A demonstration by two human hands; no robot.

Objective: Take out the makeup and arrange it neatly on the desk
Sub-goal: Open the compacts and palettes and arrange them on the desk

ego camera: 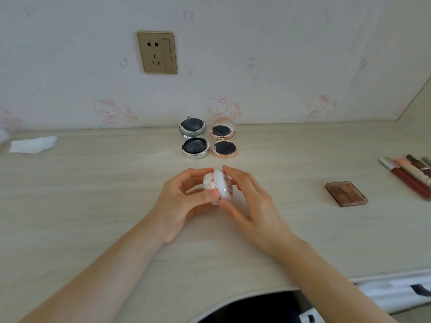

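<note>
Both hands hold a round white compact (220, 185) with a pink floral print just above the middle of the desk (93, 194). My left hand (184, 199) grips its left side, thumb below and fingers on top. My right hand (254, 203) pinches its right side, and the lid looks slightly parted. Behind it, near the wall, a silver compact (194, 141) and a rose-gold compact (224, 140) stand open side by side, each showing a black puff.
A brown rectangular palette (346, 193) lies at the right, with several lip-product tubes (410, 176) beyond it at the desk's right edge. A crumpled white tissue (32, 144) lies at the far left. A gold wall socket (157, 52) sits above the desk.
</note>
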